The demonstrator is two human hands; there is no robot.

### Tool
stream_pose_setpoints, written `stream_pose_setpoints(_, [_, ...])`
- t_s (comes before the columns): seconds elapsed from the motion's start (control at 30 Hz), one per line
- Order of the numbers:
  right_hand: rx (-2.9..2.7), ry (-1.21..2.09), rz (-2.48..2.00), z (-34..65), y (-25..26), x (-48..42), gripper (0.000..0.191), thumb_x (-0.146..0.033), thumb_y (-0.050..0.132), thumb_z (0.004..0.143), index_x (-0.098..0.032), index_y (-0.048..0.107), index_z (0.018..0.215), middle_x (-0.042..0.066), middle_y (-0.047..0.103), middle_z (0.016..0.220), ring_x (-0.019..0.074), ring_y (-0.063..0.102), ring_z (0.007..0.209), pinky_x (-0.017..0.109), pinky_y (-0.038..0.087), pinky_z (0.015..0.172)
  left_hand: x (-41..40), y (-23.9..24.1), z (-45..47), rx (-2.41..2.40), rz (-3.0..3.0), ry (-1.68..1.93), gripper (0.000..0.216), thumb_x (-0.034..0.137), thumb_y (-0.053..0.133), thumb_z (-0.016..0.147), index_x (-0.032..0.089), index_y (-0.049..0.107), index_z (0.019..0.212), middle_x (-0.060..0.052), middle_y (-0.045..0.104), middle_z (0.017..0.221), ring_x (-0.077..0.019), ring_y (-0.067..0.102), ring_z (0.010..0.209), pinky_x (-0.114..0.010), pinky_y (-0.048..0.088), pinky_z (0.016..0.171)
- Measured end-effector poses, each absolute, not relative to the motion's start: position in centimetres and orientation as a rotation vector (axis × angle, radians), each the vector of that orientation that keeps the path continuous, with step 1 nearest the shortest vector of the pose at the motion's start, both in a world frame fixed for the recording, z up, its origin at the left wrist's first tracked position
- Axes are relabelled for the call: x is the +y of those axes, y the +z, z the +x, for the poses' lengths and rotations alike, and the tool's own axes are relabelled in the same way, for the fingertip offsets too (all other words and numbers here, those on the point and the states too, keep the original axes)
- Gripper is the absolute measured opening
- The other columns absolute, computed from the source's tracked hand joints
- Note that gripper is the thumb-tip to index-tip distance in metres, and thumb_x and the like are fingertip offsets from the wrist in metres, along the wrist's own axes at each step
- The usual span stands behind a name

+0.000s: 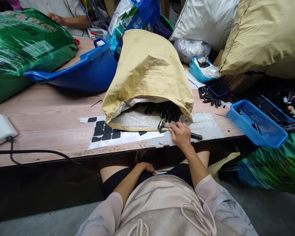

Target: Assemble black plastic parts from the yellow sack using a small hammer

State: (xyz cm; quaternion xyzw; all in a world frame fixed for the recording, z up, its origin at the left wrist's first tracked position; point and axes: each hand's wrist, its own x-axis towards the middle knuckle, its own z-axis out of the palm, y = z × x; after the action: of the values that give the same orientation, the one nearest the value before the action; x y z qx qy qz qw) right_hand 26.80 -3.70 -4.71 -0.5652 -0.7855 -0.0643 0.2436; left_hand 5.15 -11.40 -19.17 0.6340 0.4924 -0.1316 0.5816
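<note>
My right hand [181,133] is closed around the middle of a small hammer [196,136] at the table's front edge. The hammer's metal head points left, in front of the mouth of a yellow woven sack [149,72]. This sack lies on the table with its opening toward me, and several black cylindrical pieces [169,115] show inside. Under its left front lies a white sheet with black rounded stickers [107,132]. A grey board [206,126] is under the hammer. My left hand [148,167] rests low in my lap, its fingers mostly hidden.
A blue basin [88,70] and a green bag [27,49] stand at the left, near a white box with a cable [1,129]. On the right are a blue basket [258,123] and loose black pieces [212,98]. Another person's hand [55,18] shows across the table.
</note>
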Motion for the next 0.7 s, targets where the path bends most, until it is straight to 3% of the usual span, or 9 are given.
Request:
stream_pose_setpoints(0.13, [-2.156, -0.158, -1.562, 26.7, -4.7, -3.7, 0.025, -0.033, 0.057, 0.103, -0.027, 0.077, 0.117, 0.007, 0.067, 0.099, 0.0229, 0.051, 0.094, 0.037, 0.034, 0.082, -11.7, -19.0, 5.0, 1.084, 1.461, -0.441, 0.014, 0.029, 0.077, 0.056, 0.022, 0.066, 0.062, 0.000, 0.064, 0.065, -0.0290, 0.065, 0.081, -0.039, 0.050, 0.076])
stream_pose_setpoints(0.27, [-2.170, -0.149, -1.562, 26.7, -4.7, -3.7, 0.026, -0.033, 0.057, 0.103, -0.028, 0.077, 0.119, 0.007, 0.067, 0.102, 0.0236, 0.051, 0.097, 0.036, 0.034, 0.082, -11.9, -18.5, 5.0, 1.128, 1.517, -0.446, 0.010, 0.031, 0.071, 0.063, 0.024, 0.065, 0.067, 0.001, 0.061, 0.065, -0.0273, 0.063, 0.081, -0.039, 0.049, 0.077])
stream_pose_setpoints(0.47, [-2.148, -0.140, -1.576, 26.5, -4.7, -3.7, 0.025, -0.033, 0.059, 0.102, -0.028, 0.078, 0.118, 0.007, 0.068, 0.102, 0.0239, 0.052, 0.097, 0.037, 0.034, 0.082, -12.5, -15.3, 6.0, 1.093, 1.633, -0.254, 0.020, 0.037, 0.054, 0.088, 0.023, 0.067, 0.093, -0.003, 0.069, 0.093, -0.0250, 0.064, 0.097, -0.033, 0.047, 0.086])
stream_pose_setpoints(0.7, [-2.147, -0.137, -1.580, 26.5, -4.7, -3.6, 0.026, -0.033, 0.058, 0.102, -0.027, 0.078, 0.118, 0.008, 0.068, 0.103, 0.0245, 0.051, 0.097, 0.037, 0.033, 0.082, -14.1, -10.1, 7.3, 0.931, 1.733, 0.132, 0.027, 0.043, 0.050, 0.097, 0.020, 0.063, 0.091, 0.001, 0.059, 0.076, -0.0173, 0.054, 0.075, -0.027, 0.039, 0.070])
